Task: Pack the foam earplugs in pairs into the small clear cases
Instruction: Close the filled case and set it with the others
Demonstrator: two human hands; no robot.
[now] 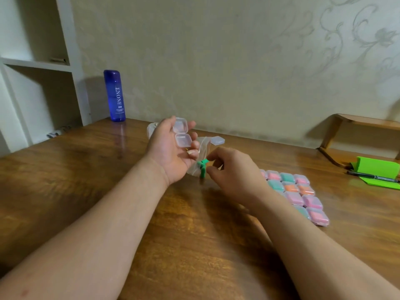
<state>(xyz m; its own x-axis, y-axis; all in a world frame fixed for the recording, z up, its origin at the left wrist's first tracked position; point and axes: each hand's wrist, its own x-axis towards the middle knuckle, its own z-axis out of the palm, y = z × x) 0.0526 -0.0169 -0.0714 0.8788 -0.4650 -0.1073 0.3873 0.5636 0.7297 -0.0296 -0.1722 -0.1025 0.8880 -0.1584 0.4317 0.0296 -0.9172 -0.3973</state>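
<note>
A: Nearest you, on your right, the small clear cases filled with pink, teal and orange earplugs lie closed, packed in rows on the brown wooden table. Your right forearm crosses their left edge.

B: A little further in, your right hand is curled, thumb and forefinger pinching the green foam earplugs. There are two: one hangs upright and the other sits tilted across its top. I cannot tell whether the lower tip touches the table.

A: Right behind them is the crumpled clear plastic bag, between your two hands.

B: Your left hand is raised over the table, palm turned up and inward. Its fingers are bent round the open small clear hinged case and grip it. Both halves of the case face you, one above the other. It sits up and to the left of the earplugs, near them but not touching.

A: Beyond the bag, a closed small clear case rests on the table.

B: Farthest off, the tall blue bottle stands upright at the wall on your left. Far to your right is the bright green folded stand, with the black pen lying across its front.
</note>
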